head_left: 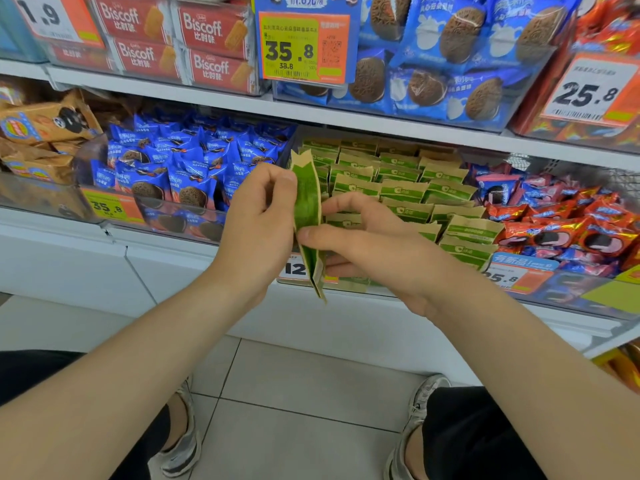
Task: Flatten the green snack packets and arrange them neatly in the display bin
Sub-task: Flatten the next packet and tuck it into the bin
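At the centre of the frame, the left hand point(258, 216) and right hand point(363, 244) pinch one green-and-tan paper snack packet point(306, 199) between thumbs and curled fingers. It is held upright and edge-on before the clear plastic display bin point(360, 285), where rows of matching green packets point(401, 188) stand.

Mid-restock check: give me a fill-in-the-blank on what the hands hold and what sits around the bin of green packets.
1. The left hand and the right hand together hold one packet whose colour is ___.
2. The cookie packets in the bin directly left of the display bin are mostly ___ in colour.
3. The red boxes on the upper shelf carry the brand name ___.

Missing words: green; blue; Biscoff.
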Available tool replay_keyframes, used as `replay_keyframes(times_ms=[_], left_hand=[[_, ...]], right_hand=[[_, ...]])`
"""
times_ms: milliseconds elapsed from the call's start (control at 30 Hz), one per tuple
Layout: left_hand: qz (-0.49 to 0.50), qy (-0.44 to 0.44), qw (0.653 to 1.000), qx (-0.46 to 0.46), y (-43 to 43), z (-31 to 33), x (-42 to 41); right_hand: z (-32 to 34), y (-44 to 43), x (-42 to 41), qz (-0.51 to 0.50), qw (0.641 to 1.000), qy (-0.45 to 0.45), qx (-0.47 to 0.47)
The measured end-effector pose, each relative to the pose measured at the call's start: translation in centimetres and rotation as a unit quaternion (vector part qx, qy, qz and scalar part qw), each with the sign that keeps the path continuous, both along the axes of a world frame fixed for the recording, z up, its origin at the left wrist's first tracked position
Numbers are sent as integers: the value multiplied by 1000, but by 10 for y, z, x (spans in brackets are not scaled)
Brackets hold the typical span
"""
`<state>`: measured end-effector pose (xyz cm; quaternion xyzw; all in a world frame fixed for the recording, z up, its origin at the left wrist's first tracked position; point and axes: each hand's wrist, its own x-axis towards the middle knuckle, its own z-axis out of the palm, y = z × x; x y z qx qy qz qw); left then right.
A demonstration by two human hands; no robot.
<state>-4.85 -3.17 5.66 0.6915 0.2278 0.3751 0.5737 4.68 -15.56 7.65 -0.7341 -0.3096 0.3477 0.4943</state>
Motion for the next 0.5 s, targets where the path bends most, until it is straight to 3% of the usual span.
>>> replay_keyframes(times_ms=[167,233,367,500], left_hand=[[-37,-32,998,-36,-2,6,-2],[-67,-10,997,-27,-3,6,-5],[-110,11,994,7,-14,3,-9],[-136,17,990,-12,-17,3,-11]], right_hand=[[1,1,-2,-65,993,0,94],[-3,5,-1,-89,987,-49,124],[-6,4,4,-114,970,-175,123],[-10,4,11,-147,964,-188,118]])
